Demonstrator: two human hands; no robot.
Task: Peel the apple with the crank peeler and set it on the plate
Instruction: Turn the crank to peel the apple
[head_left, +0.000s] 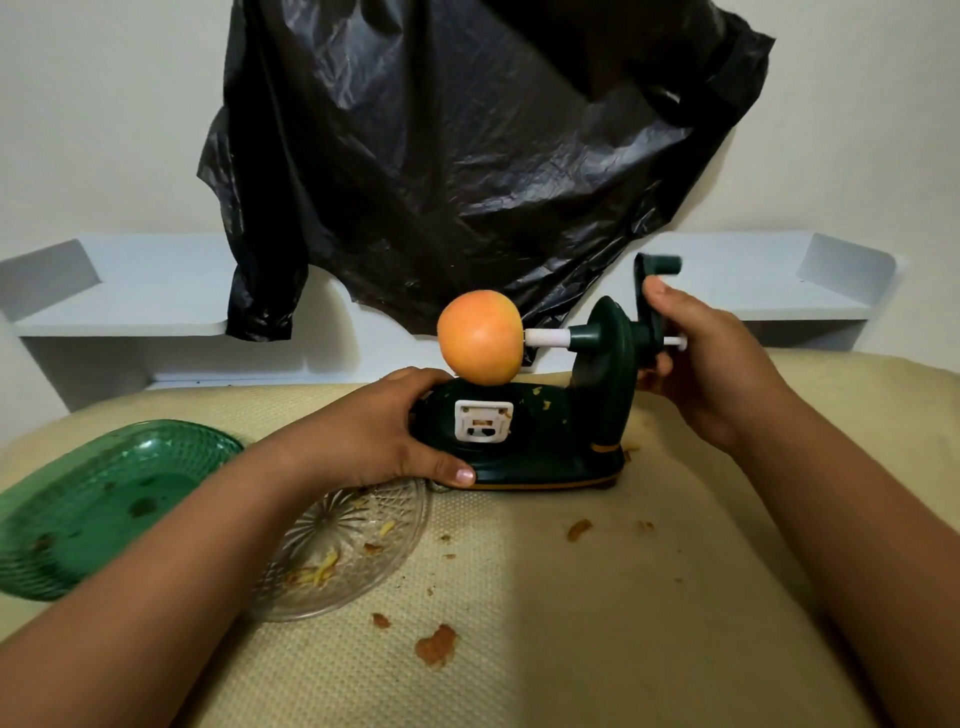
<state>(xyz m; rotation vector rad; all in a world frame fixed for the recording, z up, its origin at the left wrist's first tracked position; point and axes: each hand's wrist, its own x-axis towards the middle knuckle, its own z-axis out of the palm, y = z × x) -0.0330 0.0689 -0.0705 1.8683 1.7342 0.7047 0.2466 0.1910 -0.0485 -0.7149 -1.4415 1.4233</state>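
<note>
Unpeeled apple (479, 338) mounted on crank peeler (540, 426); left hand (384, 436) grips base, right hand (696, 358) apparently grasps crank. Next: steady turning.

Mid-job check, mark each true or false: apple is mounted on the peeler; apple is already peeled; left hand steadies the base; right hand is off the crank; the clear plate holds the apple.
1. The apple sits on the crank peeler: true.
2. It is peeled: false, skin still covers it.
3. The left hand grips the base: true.
4. The right hand is off the crank: false, it holds it.
5. The clear plate holds the apple: false, only scraps.
</note>
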